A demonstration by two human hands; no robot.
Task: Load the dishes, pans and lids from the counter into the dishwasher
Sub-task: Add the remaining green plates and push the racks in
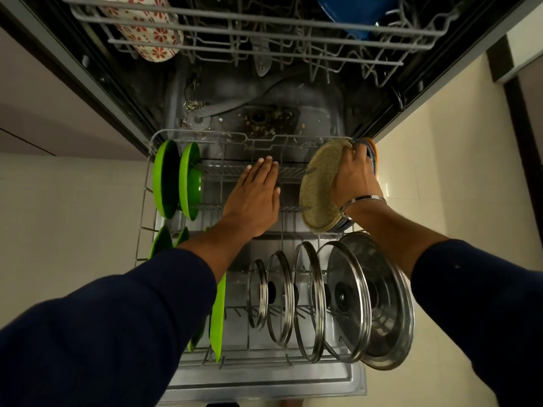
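Nearest the viewer, below the right hand point(357, 177) and its dark blue sleeve point(482, 292), a row of round glass lids with steel rims point(346, 301) stands on edge in the front of the grey wire lower rack point(147, 183) of the open dishwasher. Under the left forearm, flat green plates point(218, 318) also stand on edge in that rack.

Further out, the left hand point(255, 198) reaches over the middle of the rack with its fingers straight and close together, palm down, holding nothing; whether the fingertips touch the wire cannot be told. Well to the left of this hand, two round green bowls point(176, 179) stand upright at the rack's far left corner.

The right hand has its fingers curled over the top edge of a round speckled beige plate point(318, 189), which stands tilted on edge at the rack's far right side, close to the left hand's right. Just behind it, against the fingers, a dark dish with an orange rim point(372, 151) shows only in part.

Beyond both hands lies the soiled dishwasher floor with its grey spray arm point(235, 104). Farthest off, the upper wire rack point(264, 39) carries white cups with red flower print point(150, 33) to the left and a blue vessel point(355, 13) to the right.
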